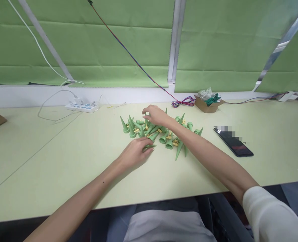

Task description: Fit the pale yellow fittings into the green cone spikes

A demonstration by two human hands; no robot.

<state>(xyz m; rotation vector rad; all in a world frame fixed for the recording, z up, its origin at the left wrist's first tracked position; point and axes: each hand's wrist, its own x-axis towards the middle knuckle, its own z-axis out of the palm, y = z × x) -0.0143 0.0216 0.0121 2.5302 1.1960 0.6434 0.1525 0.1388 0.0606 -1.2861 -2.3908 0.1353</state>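
A loose pile of green plastic spikes (169, 143), hollow cones with round collars, lies on the table. Small yellow pieces (175, 143) are scattered among them. At the near left edge of the pile, my left hand (135, 150) has its fingers closed around one green spike (150, 146), whose tip points right. My right hand (156, 115) reaches across the back of the pile. Its curled thumb and fingers close around the upper part of an upright green spike (146, 118). Several spikes (131, 129) stand upright at the left, and my right forearm covers part of the pile.
A black phone (234, 143) lies right of the pile. Behind stand a small cardboard box (206, 106) with clear and green wrapping and a coil of red and blue wire (183, 102). A white power strip (82, 107) with cables sits at the back left.
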